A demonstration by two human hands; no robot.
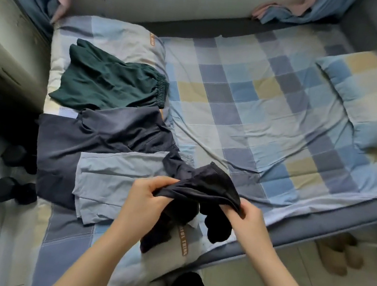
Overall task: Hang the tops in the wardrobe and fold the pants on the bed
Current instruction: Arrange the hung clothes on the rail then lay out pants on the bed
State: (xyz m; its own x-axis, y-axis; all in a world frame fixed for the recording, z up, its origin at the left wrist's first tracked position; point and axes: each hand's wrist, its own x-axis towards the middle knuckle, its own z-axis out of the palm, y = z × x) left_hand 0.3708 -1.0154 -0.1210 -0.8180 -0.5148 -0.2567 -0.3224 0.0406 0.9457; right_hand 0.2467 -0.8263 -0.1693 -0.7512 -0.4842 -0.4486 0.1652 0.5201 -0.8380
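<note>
at the near edge of the bed (261, 104), both hands up over the checked sheet. left hand (147, 198) has its fingers curled round one bunched end of a black garment (203, 186); right hand (244, 218) pinches the other end, thumb on top. the cloth is stretched between them just above the mattress, and the rest hangs in two dark folds onto the bedding below.

progress, as a judgement: partway.
- green pants (109, 79) lie at the far left on the quilt, elastic waistband toward the middle of the bed, doubled over roughly, so probably folded.
- navy garment (73, 135) just nearer, spread flat and overlapping the green hem; top or pants, cannot tell.
- light grey garment (113, 180) lies on top of the navy one, flattened into a rough rectangle, its near edge just beside the left hand.
- the black piece is not yet folded; it reads as the item in hand.
- wardrobe not in view, so whether any tops are hung cannot be told.

the black cloth looks thin, limp and matte, with creases running between the two grips; its outline is too bunched to tell legs from sleeves.

elsewhere: pillow (372, 101) at far right of the bed, dumbbells (13, 175) on the floor at left, slippers (337, 253) under the bed edge at right.
</note>
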